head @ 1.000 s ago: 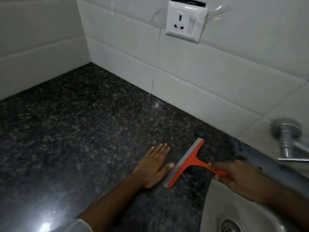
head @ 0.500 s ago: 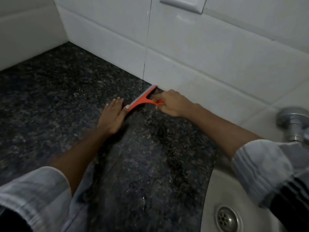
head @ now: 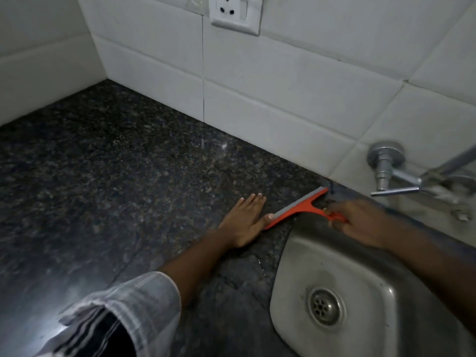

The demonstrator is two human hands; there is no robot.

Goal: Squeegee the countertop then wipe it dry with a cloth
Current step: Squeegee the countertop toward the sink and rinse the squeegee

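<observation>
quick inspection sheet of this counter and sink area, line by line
surface: dark speckled granite countertop, glossy, faint streaks near the wall
job's things: orange squeegee with grey blade on the counter beside the steel sink; no cloth seen
clutter: nothing seen
grip: right hand closed on the squeegee handle; left hand flat on the counter, thumb at the blade end
cables: nothing seen
surroundings: white tiled wall, white wall socket, chrome tap

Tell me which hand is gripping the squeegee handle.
The right hand grips the orange squeegee by its handle, beside the sink. The left hand only lies flat on the granite countertop, thumb at the blade's near end.
</observation>
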